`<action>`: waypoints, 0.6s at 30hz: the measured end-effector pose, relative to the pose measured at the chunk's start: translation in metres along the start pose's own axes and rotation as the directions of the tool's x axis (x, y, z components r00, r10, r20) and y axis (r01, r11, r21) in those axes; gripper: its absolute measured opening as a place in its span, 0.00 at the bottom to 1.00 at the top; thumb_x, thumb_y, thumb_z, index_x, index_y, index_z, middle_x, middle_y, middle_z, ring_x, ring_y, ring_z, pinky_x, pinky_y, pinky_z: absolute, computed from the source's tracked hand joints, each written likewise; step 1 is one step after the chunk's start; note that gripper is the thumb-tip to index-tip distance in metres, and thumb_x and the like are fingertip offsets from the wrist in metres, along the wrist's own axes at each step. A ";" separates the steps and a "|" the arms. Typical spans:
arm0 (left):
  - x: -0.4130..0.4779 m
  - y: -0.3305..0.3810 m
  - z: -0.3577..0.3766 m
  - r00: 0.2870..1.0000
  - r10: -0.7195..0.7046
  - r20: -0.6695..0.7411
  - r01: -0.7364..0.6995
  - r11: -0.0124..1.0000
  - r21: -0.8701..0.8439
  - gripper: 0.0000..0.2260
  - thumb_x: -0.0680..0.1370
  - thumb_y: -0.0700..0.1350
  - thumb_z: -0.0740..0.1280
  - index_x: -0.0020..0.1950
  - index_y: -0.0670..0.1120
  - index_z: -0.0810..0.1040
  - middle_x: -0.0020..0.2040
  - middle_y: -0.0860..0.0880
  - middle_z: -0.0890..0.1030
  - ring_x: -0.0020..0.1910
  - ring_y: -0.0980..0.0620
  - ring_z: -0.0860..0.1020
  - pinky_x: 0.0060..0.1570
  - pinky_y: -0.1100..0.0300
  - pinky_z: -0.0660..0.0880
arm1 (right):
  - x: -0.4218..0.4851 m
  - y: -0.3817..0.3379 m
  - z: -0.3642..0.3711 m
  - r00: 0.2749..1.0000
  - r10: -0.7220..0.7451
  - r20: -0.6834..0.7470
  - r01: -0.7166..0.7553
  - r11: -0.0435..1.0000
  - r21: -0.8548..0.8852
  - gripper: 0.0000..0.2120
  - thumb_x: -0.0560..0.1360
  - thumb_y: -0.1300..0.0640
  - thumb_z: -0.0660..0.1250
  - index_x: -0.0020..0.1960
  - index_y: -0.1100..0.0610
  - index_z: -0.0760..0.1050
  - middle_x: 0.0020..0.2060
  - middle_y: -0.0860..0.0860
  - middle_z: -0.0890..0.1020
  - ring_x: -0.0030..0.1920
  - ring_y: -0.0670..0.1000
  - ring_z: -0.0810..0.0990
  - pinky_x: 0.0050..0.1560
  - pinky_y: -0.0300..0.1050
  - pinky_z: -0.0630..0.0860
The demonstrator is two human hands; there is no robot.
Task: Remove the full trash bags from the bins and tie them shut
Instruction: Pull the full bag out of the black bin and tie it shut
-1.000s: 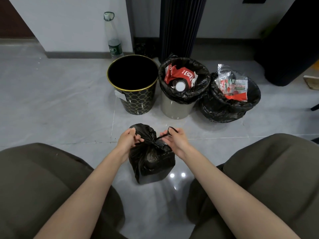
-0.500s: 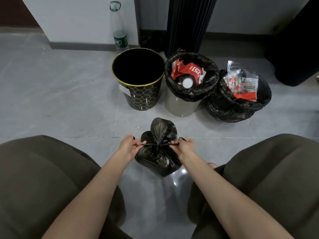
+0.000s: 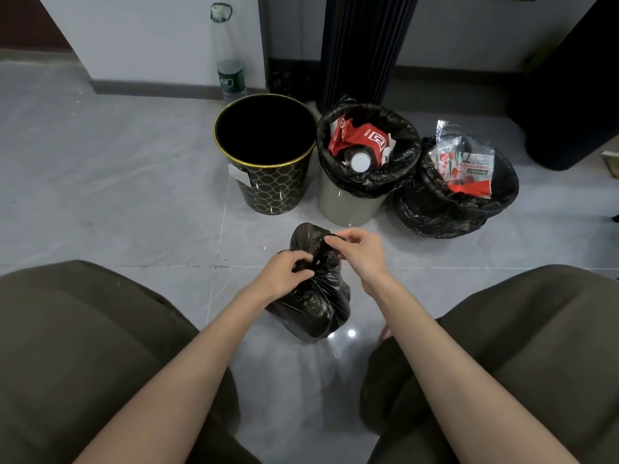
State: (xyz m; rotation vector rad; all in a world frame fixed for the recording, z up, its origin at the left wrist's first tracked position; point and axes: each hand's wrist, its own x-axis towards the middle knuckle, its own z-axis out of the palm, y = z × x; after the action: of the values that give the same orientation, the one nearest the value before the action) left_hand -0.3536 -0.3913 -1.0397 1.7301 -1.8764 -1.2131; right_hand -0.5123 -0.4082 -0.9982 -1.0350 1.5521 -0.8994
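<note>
A small full black trash bag (image 3: 311,309) stands on the grey floor between my knees, its neck gathered. My left hand (image 3: 284,274) pinches the gathered neck on the left side. My right hand (image 3: 360,251) grips the bag's loose top flap from the right, just above the neck. Behind it stand three bins: a black bin with gold pattern (image 3: 268,185), which looks dark and unlined inside; a grey bin (image 3: 345,205) with a black bag holding red packaging and a bottle; and a bin (image 3: 445,209) wrapped in a black bag with plastic wrappers.
A clear plastic bottle (image 3: 229,61) stands by the white wall behind the bins. A dark ribbed column (image 3: 361,48) rises behind the grey bin, and a large dark object (image 3: 576,95) sits at the far right. My knees in dark trousers fill both lower corners.
My hands stopped pulling the bag's ties apart sideways. They came together at the neck, and the right hand rose onto the top flap.
</note>
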 end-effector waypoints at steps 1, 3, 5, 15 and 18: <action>-0.001 -0.001 0.001 1.000 -0.004 -0.020 0.005 1.000 0.017 0.12 0.76 0.43 0.69 0.59 0.44 0.79 0.58 0.49 0.81 0.53 0.53 0.78 0.53 0.68 0.68 | -0.001 -0.001 0.000 1.000 0.014 0.017 -0.014 1.000 0.017 0.02 0.69 0.60 0.75 0.40 0.55 0.83 0.37 0.53 0.82 0.36 0.47 0.77 0.42 0.42 0.77; -0.002 -0.001 0.003 0.996 -0.019 -0.087 0.017 1.000 -0.017 0.08 0.76 0.43 0.68 0.52 0.44 0.83 0.52 0.48 0.84 0.38 0.61 0.76 0.42 0.72 0.68 | -0.002 -0.002 -0.001 0.999 0.026 0.043 -0.028 0.999 0.040 0.02 0.69 0.60 0.75 0.42 0.56 0.83 0.38 0.53 0.83 0.37 0.46 0.77 0.42 0.39 0.77; -0.004 0.002 0.003 0.991 -0.042 -0.126 0.035 0.998 -0.061 0.07 0.77 0.43 0.66 0.50 0.44 0.84 0.50 0.49 0.84 0.29 0.61 0.72 0.36 0.75 0.67 | -0.002 -0.002 -0.004 0.995 0.046 0.093 -0.054 0.994 0.093 0.04 0.71 0.60 0.73 0.46 0.56 0.82 0.40 0.52 0.83 0.41 0.46 0.79 0.45 0.38 0.77; -0.003 0.003 0.005 0.988 -0.107 -0.108 0.098 0.992 -0.080 0.07 0.77 0.44 0.66 0.48 0.48 0.85 0.48 0.50 0.84 0.37 0.54 0.74 0.39 0.68 0.66 | -0.002 0.029 0.004 0.976 0.126 0.177 -0.113 0.990 -0.080 0.12 0.74 0.60 0.70 0.57 0.58 0.81 0.46 0.47 0.81 0.44 0.40 0.76 0.47 0.29 0.72; -0.002 0.001 0.006 0.990 -0.105 -0.095 0.097 0.991 -0.090 0.07 0.77 0.43 0.66 0.48 0.48 0.85 0.46 0.48 0.84 0.30 0.58 0.69 0.34 0.72 0.66 | 0.000 0.031 0.010 0.990 0.071 0.125 -0.060 0.994 -0.086 0.11 0.71 0.58 0.73 0.52 0.60 0.82 0.44 0.47 0.81 0.46 0.42 0.78 0.51 0.33 0.73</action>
State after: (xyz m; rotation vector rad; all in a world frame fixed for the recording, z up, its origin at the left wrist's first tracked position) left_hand -0.3578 -0.3870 -1.0421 1.8238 -1.6740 -1.2018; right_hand -0.5079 -0.3979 -1.0292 -1.0729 1.5164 -0.7149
